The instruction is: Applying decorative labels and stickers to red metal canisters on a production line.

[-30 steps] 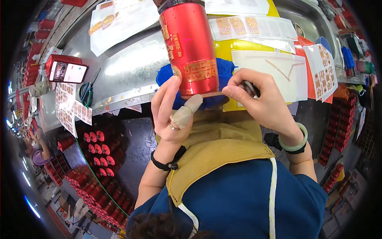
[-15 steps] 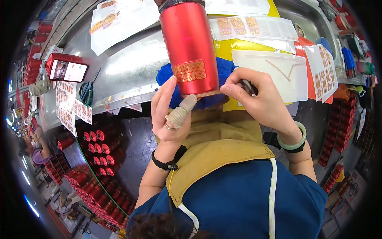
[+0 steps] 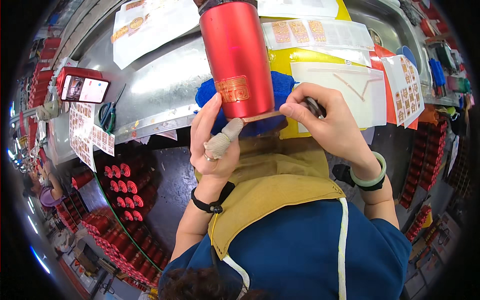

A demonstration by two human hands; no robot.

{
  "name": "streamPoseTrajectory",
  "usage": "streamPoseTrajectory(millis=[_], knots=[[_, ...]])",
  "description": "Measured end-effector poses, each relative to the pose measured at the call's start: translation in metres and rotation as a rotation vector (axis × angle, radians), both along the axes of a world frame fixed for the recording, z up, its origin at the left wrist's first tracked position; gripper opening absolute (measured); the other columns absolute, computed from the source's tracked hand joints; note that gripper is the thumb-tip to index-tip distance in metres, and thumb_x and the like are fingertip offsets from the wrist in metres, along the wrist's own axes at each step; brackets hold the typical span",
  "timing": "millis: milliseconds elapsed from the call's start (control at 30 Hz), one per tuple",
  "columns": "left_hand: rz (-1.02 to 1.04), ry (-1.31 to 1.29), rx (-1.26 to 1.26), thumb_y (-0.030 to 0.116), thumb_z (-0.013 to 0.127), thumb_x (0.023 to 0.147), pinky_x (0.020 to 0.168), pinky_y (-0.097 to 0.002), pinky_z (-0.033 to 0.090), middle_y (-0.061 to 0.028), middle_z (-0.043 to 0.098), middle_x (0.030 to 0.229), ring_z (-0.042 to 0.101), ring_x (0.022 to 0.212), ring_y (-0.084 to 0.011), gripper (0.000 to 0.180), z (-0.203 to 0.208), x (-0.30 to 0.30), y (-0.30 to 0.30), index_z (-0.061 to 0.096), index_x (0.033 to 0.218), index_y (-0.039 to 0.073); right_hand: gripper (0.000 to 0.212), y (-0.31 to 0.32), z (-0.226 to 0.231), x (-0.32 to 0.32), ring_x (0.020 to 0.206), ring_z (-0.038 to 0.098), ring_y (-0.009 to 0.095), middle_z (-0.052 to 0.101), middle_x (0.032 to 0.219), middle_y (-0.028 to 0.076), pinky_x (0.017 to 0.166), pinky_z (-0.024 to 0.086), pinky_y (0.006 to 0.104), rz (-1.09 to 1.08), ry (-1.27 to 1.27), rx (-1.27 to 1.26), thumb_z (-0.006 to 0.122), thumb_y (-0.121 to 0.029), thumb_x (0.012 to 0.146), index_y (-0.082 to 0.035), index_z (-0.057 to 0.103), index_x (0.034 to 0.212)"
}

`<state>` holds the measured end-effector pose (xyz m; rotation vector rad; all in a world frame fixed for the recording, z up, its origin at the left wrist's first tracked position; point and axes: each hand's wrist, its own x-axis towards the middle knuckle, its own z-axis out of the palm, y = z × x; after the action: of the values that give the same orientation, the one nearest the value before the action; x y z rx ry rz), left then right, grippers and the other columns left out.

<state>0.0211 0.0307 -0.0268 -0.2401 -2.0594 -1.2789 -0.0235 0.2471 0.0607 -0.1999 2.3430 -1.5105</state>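
A red metallic cylinder (image 3: 237, 55) with a gold square-patterned decoration (image 3: 232, 89) rests on a blue cloth (image 3: 283, 86). My left hand (image 3: 212, 142) is closed against its lower left side, the fingertips beside the decoration. A pale knitted cover sits on the thumb, which presses at the bottom rim. Along that rim runs a narrow gold-brown strip (image 3: 262, 117). My right hand (image 3: 327, 112) pinches the strip's right end between thumb and forefinger. A dark handled tool (image 3: 315, 107), partly hidden, is tucked in the same hand; its kind is unclear.
On the metal bench lie a phone (image 3: 85, 88), green-handled scissors (image 3: 107, 117) and sheets of gold stickers (image 3: 82, 127). A translucent sheet (image 3: 345, 92) with thin strips lies at right. Red cylinders (image 3: 120, 235) stand stacked below left. Another person (image 3: 47, 185) is far left.
The cylinder has turned slightly, carrying its gold decoration leftward. More of the narrow strip shows along the rim, and my right hand has shifted slightly right.
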Motion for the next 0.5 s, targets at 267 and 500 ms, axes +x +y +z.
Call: streamPoseTrajectory(millis=[267,500], knots=[[-0.039,0.096,-0.452,-0.007,0.083,0.076,0.091,-0.0401,0.062,-0.0182,0.071,0.124,0.07,0.11,-0.0362,0.032,0.032,-0.008,-0.001,0.07,0.102,0.005,0.022,-0.002,-0.004,0.0,0.063,0.057,0.011,0.069,0.073,0.008,0.061,0.047,0.0298,-0.006,-0.024,0.009,0.075,-0.02,0.094,0.002,0.073,0.094],[-0.011,0.029,0.031,-0.01,0.082,0.079,0.094,-0.0401,0.06,-0.0193,0.07,0.126,0.068,0.114,-0.0348,0.043,0.005,-0.002,0.002,0.069,0.12,-0.008,0.017,-0.009,-0.006,0.002,0.063,0.041,0.003,0.055,0.07,-0.005,0.057,0.034,0.0234,0.014,0.027,-0.06,0.073,-0.015,0.096,0.0,0.069,0.09]])
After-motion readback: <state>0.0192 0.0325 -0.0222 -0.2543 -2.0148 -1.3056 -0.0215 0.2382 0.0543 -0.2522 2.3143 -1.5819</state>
